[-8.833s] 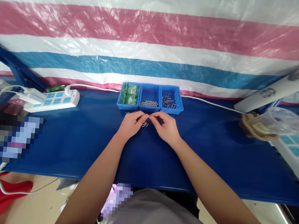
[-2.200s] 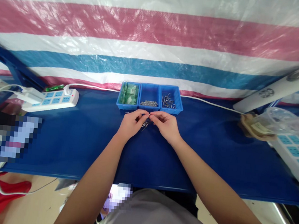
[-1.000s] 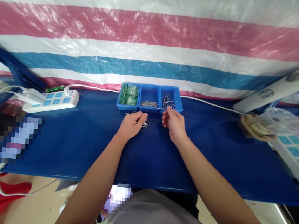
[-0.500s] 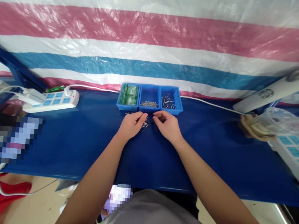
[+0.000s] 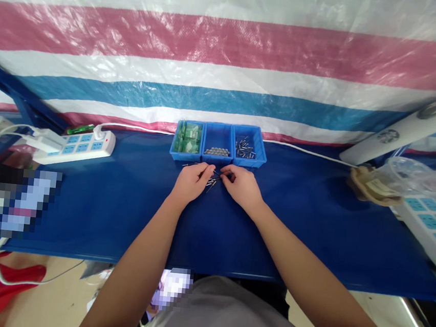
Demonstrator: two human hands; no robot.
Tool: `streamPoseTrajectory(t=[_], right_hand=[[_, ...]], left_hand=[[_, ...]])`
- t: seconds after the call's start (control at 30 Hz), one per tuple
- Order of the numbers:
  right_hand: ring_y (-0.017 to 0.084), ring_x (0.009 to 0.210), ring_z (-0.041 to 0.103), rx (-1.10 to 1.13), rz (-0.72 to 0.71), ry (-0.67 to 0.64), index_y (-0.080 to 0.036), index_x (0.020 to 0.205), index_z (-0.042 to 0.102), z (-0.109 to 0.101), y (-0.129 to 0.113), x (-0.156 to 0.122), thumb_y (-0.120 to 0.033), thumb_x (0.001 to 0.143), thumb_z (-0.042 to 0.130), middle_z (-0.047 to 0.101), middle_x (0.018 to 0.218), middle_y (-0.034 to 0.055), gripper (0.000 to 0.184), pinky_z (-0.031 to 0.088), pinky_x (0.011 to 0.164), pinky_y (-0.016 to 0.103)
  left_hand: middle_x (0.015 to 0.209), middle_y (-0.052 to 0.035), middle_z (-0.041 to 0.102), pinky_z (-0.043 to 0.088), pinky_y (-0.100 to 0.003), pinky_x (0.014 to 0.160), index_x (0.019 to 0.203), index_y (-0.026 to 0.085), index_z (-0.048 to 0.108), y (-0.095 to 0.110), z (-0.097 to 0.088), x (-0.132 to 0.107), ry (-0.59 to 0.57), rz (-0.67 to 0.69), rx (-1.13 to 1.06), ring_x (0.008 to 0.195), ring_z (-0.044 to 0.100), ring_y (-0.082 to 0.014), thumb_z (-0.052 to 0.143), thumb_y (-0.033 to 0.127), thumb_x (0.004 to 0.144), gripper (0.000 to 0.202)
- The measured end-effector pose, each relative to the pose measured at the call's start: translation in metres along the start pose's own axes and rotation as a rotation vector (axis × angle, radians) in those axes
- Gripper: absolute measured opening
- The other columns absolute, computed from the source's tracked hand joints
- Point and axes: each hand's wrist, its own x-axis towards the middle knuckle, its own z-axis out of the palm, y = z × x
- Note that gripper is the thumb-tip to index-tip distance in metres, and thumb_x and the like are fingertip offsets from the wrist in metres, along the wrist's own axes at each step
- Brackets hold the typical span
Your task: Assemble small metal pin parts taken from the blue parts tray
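Note:
My left hand is closed in a pinch, thumb against forefinger, with a thin dark-and-silver metal pin showing at the fingertips. Close on its right, my right hand is pinched too; whatever its fingertips hold is too small to make out. Several loose metal pins lie on the blue table between the hands, and a few more show behind the left one. Just beyond stand three joined blue bins: the left bin with green-tinted packets, the middle bin with small silver round parts, the right bin with similar pins.
A white power strip with plugs and cables is on the left, near a blurred-out phone. On the right are a clear plastic container, another power strip and a slanted white tube. Striped plastic sheeting hangs behind.
My right hand has moved slightly left and down, bringing its fingertips closer to the left hand's. My left hand has stayed nearly still.

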Motion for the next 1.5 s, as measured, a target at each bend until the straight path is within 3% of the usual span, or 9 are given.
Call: streamPoseTrajectory(t=[0.33,0.63,0.8,0.9,1.03,1.23,1.5], right_hand=[[0.018,0.076,0.064,0.044,-0.137,-0.046,-0.023,0.096,0.074,-0.002,0.0,-0.002,-0.005,0.077,0.062,0.076,0.087,0.001,0.028,0.051,0.074,0.031],[0.018,0.078,0.061,-0.011,-0.174,-0.13,-0.022,0.098,0.072,-0.003,-0.004,-0.003,-0.004,0.081,0.06,0.076,0.091,0.0011,0.027,0.047,0.073,0.031],[0.021,0.086,0.061,-0.014,-0.258,-0.119,-0.021,0.099,0.066,0.0,-0.001,-0.004,-0.005,0.089,0.05,0.071,0.092,0.0057,0.025,0.047,0.078,0.033],[0.02,0.085,0.061,0.096,-0.239,-0.05,-0.02,0.099,0.062,0.002,-0.001,-0.004,-0.008,0.091,0.048,0.068,0.093,0.0066,0.02,0.048,0.077,0.033],[0.015,0.069,0.056,0.404,-0.066,0.066,-0.023,0.094,0.056,0.005,0.0,-0.002,-0.022,0.092,0.055,0.064,0.087,0.0027,0.002,0.046,0.066,0.03],[0.012,0.068,0.053,0.848,0.032,0.094,-0.024,0.082,0.046,0.013,0.001,0.003,-0.04,0.085,0.071,0.062,0.089,0.0005,0.029,0.043,0.061,0.028],[0.01,0.061,0.052,0.942,0.106,0.067,-0.024,0.08,0.047,0.016,-0.004,0.001,-0.048,0.077,0.08,0.064,0.083,-0.0014,0.041,0.043,0.056,0.028]], left_hand=[[0.065,-0.0004,0.067,0.046,-0.024,0.064,0.079,0.018,0.068,-0.001,0.0,0.001,-0.008,0.005,0.008,0.063,0.062,-0.0126,0.044,0.046,0.103,0.043],[0.068,-0.0008,0.067,0.043,-0.025,0.063,0.079,0.017,0.068,0.001,-0.001,0.001,-0.017,-0.007,0.013,0.064,0.061,-0.0122,0.044,0.045,0.103,0.043],[0.066,-0.0004,0.066,0.042,-0.024,0.062,0.079,0.017,0.067,0.0,0.0,0.001,-0.013,-0.001,0.009,0.062,0.059,-0.0117,0.045,0.044,0.103,0.042],[0.065,0.0001,0.065,0.042,-0.024,0.062,0.079,0.017,0.068,0.0,-0.001,0.0,-0.001,-0.002,0.01,0.061,0.058,-0.0115,0.046,0.043,0.102,0.041],[0.069,0.0004,0.066,0.043,-0.024,0.062,0.086,0.018,0.072,-0.001,0.001,0.0,0.022,0.011,-0.03,0.062,0.058,-0.0108,0.054,0.043,0.099,0.033],[0.064,0.0036,0.063,0.045,-0.022,0.059,0.106,0.022,0.076,-0.004,0.005,0.0,0.026,0.017,-0.12,0.055,0.053,-0.0086,0.067,0.038,0.091,0.024],[0.058,0.0046,0.058,0.044,-0.022,0.057,0.106,0.022,0.077,-0.002,0.006,0.0,0.01,0.032,-0.147,0.052,0.049,-0.0085,0.067,0.036,0.091,0.023]])
